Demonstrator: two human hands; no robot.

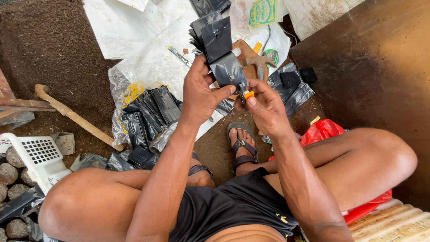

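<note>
Above the crossed legs, the left hand (199, 92) pinched a fanned stack of black plastic bags (217, 42), thin, limp, slippery; the right hand (264, 107) gripped a small orange-tipped tool (246, 94).

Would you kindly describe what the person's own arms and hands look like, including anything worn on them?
Both arms are bare from shoulder to wrist: no sleeves, gloves, watch or bands. The left hand and right hand are ungloved, with no rings visible. Lower down, the person wears black shorts and dark strapped sandals.
</note>
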